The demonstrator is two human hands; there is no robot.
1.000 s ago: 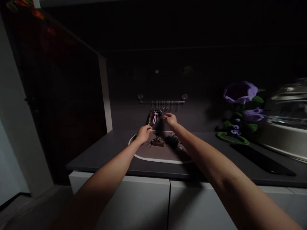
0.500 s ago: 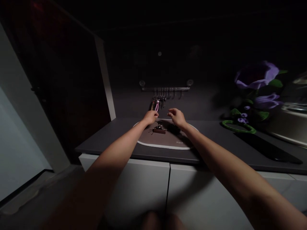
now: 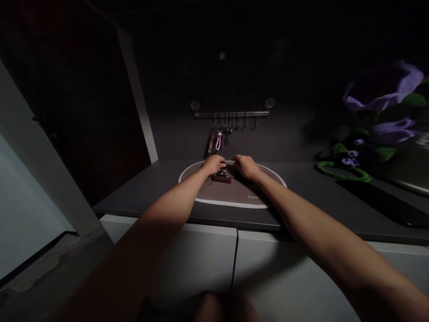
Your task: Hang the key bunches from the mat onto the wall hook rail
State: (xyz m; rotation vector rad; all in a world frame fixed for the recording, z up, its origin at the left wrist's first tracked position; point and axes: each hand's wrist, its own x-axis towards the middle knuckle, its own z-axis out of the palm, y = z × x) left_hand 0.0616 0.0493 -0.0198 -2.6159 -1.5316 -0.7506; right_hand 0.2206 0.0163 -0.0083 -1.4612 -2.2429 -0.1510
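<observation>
Left hand (image 3: 214, 164) and right hand (image 3: 247, 167) low over a brown mat (image 3: 221, 193), each grip partly curled, any hold impossible to tell, keys (image 3: 223, 172) on it beside the left hand, pale lettering (image 3: 252, 197) too blurred to read

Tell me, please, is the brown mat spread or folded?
Spread: the brown mat lies flat on the counter, its white edge tracing a wide oval, partly hidden.

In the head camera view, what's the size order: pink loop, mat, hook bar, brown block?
Largest to smallest:
1. Mat
2. Hook bar
3. Brown block and pink loop: too alike to rank
</observation>
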